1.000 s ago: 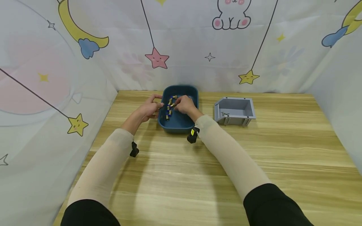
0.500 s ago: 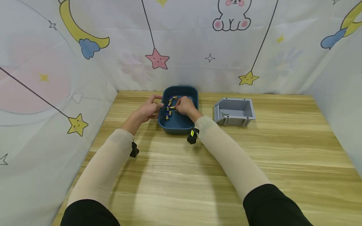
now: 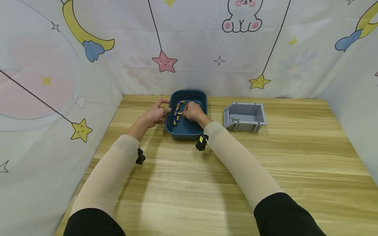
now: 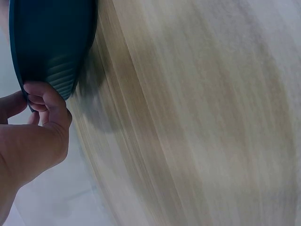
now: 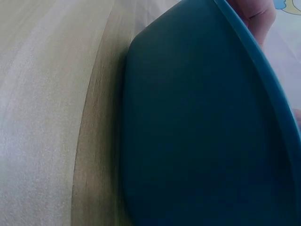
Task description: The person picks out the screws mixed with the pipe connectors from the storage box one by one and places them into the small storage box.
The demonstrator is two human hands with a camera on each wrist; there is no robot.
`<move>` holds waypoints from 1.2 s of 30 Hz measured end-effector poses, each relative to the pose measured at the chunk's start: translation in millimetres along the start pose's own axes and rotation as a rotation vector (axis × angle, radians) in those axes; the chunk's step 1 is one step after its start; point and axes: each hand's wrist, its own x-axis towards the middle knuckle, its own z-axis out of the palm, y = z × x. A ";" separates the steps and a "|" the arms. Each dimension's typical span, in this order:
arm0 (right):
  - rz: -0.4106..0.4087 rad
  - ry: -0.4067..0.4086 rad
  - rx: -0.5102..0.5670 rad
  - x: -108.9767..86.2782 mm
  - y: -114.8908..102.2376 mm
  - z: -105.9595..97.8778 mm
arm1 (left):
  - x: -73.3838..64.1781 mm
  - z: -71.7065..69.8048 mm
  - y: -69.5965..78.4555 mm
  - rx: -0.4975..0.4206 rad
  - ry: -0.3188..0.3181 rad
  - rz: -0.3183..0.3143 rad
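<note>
blue tub (image 3: 183, 135), pinched by left hand (image 3: 156, 114), holds brass fittings (image 3: 178, 118) beside right hand (image 3: 193, 110), whose grip is unclear.

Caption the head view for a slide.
Left hand grips a blue tub at its side, right hand inside among small brass-and-blue pieces; a grey bin stands to the right.

Tabletop (image 3: 183, 183): pale wood grain. On it, towards the far right, I note a grey bin (image 3: 248, 126), upright, small metal pieces (image 3: 234, 119) inside. Behind the far edge hangs a white cloth (image 3: 198, 39), lightly creased; printed on it are a yellow crescent moon (image 3: 84, 31) with blue cloud (image 3: 93, 49), a smiling pink star (image 3: 164, 61) and a yellow star (image 3: 260, 81).
</note>
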 end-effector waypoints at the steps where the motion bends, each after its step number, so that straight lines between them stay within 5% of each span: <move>1: -0.004 -0.001 -0.003 0.0 0.2 0.0 | 0.0 0.1 -0.5 -0.003 0.001 0.003; 36: -0.006 -0.013 0.083 0.6 3.7 1.3 | 3.0 -1.3 -4.6 -0.006 0.011 0.027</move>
